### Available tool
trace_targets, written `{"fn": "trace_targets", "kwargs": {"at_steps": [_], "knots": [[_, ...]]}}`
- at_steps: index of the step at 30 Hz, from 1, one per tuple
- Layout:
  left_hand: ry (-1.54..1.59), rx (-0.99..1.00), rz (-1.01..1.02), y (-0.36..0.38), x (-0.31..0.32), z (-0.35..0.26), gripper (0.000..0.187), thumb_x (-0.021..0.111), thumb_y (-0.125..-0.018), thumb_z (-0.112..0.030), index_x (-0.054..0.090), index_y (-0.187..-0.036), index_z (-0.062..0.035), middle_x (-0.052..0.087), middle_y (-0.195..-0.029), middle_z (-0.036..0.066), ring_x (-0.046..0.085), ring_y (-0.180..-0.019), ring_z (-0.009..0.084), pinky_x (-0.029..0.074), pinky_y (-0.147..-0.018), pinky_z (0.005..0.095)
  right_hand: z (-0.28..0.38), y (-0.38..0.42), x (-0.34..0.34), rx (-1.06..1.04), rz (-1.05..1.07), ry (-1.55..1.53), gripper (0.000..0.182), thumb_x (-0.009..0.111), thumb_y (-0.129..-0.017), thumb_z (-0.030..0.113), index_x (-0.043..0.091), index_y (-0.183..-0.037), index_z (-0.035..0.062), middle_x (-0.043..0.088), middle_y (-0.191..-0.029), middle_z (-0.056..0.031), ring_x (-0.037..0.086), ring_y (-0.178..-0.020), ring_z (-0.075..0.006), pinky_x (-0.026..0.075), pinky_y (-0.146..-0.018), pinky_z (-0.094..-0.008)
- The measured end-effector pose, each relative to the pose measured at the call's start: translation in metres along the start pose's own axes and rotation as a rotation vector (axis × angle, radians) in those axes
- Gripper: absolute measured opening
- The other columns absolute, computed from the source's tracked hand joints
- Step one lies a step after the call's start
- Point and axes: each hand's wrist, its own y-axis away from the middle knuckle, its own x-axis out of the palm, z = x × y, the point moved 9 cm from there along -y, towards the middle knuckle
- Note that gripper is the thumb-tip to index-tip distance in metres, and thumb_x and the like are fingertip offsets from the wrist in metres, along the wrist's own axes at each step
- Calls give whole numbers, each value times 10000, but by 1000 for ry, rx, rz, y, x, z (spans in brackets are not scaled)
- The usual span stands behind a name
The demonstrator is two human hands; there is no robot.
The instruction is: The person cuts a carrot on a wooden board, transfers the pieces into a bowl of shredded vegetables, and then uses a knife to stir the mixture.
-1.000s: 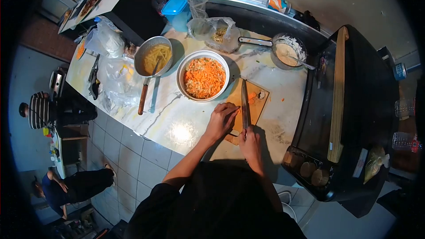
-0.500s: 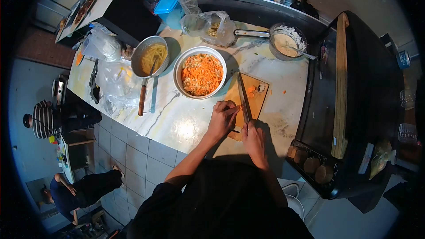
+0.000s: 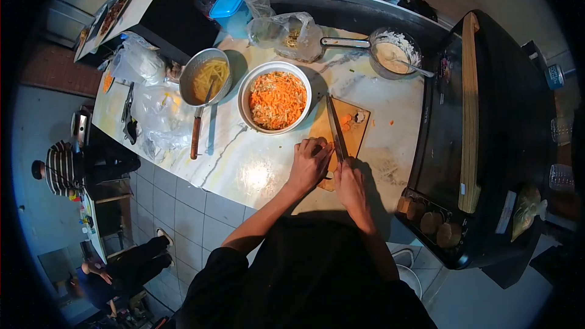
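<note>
Head view shows the knife, handle hidden in the right hand.

Glare on tabletop, black fisheye edges

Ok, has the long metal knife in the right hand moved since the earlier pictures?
Yes: against the brown wooden cutting board, the knife has turned slightly, pointing further left.

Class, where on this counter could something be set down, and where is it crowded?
Free: between the saucepan handle, white bowl and left hand; also between cutting board and black appliance, bar orange scraps. Crowded: the left end, under plastic bags.
</note>
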Motion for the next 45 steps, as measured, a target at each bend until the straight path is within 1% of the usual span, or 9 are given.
{"fn": "trace_targets", "kwargs": {"at_steps": [6,9,11,17,21,23,26,33,45], "knots": [[-105,31,104,5,3,-16,486,665,-749,-131,547,-1200,8,511,-1123,150,478,-1016,314,402,-813,414,7,7,-3,-16,-26,8,235,464,-944,195,546,-974,-23,599,-692,-280,602,-682,-463,478,-620,-529],[-190,-3,166,13,11,-20,585,651,-763,-200,484,-1274,31,485,-1150,176,460,-1043,332,392,-827,430,5,13,-2,22,-40,-57,283,445,-957,219,554,-1000,-39,584,-731,-306,575,-725,-470,452,-691,-552],[-304,-6,207,17,18,-21,626,611,-788,-255,450,-1312,47,493,-1094,156,473,-1002,303,385,-810,408,10,14,-2,-43,-92,38,217,466,-946,184,543,-939,-18,603,-668,-265,612,-678,-451,489,-596,-514],[-397,20,303,21,31,-23,640,561,-818,-251,415,-1333,99,505,-960,115,483,-903,248,384,-772,372,8,14,0,2,-70,-14,240,464,-951,189,544,-954,-37,590,-690,-284,583,-688,-462,461,-637,-533],[-382,27,317,20,30,-23,642,556,-821,-243,407,-1335,112,505,-958,119,485,-904,255,394,-764,355,10,14,-1,2,-56,-15,224,467,-949,175,543,-938,-36,587,-690,-286,583,-677,-462,461,-621,-534],[-358,30,324,20,29,-24,641,556,-823,-242,406,-1333,116,506,-959,122,487,-902,258,403,-758,346,14,17,-7,-39,-151,-19,216,469,-948,170,540,-921,-32,583,-678,-285,583,-663,-467,461,-601,-536],[-343,33,322,21,31,-23,636,556,-823,-232,404,-1330,122,508,-961,125,490,-905,259,412,-752,341,11,15,-1,-37,-93,19,219,445,-958,171,547,-958,-23,605,-696,-276,613,-683,-456,495,-596,-504],[-323,45,301,21,30,-23,633,559,-817,-208,400,-1326,132,517,-975,134,497,-918,262,429,-744,331,9,15,1,-28,-113,-3,194,473,-944,158,537,-932,-25,585,-672,-275,592,-674,-457,464,-577,-525],[-231,49,312,18,27,-22,646,574,-808,-208,392,-1318,145,529,-967,146,508,-906,274,447,-752,342,17,16,0,23,-67,393,249,473,-917,124,543,-1042,-80,667,-712,-173,692,-692,-290,554,-596,-370]]}}
